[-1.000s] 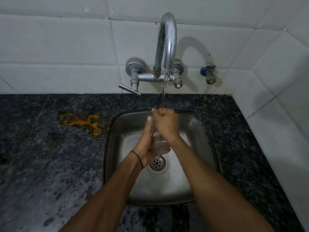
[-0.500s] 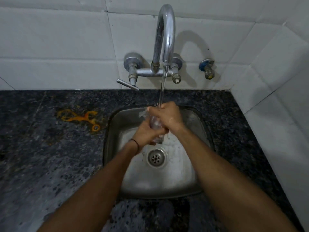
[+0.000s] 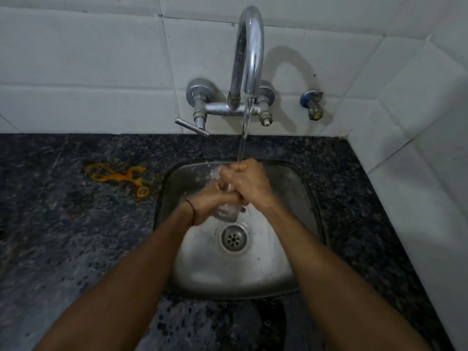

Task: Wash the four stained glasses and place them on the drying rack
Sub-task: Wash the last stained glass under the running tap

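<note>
glass: a clear glass [image 3: 228, 213] is held above the sink [image 3: 298, 198], over the drain [image 3: 234, 238]. it is tilted, mouth up toward the far left, base low and nearest me. only the base and a blur of rim show between the hands.
left hand: the left hand [image 3: 211, 202], a black band [image 3: 193, 210] at its wrist, has its fingers curled round the lower part of the glass, gripping it.
right hand: the right hand [image 3: 249, 182] is closed over the upper part, knuckles up, clamped on the glass.
water: the stream [image 3: 244, 138] from the tap [image 3: 249, 46] lands on the right hand's knuckles and runs down over the glass.
just changed: a second ago the glass stood nearer upright, with the left palm laid flat along its side. since then it has been tipped over and the left fingers have wrapped its base. in the last half second the hold has barely altered.
what that means: i'd say this glass is mid-scrub under running water, with bare fingers doing the rubbing. it has yet to go to the rack.
how far along: no drying rack and no other glasses are in sight, so i can't tell which of the four this is.
writing: none that i can read. the tap, its lever [image 3: 192, 127] and the blue valve [image 3: 311, 103] on the tiles show no mark or brand.
also there: an orange shape [image 3: 119, 177] lies on the dark speckled counter [image 3: 63, 236], left of the sink. whether it is a stain or a tool i can't tell.
</note>
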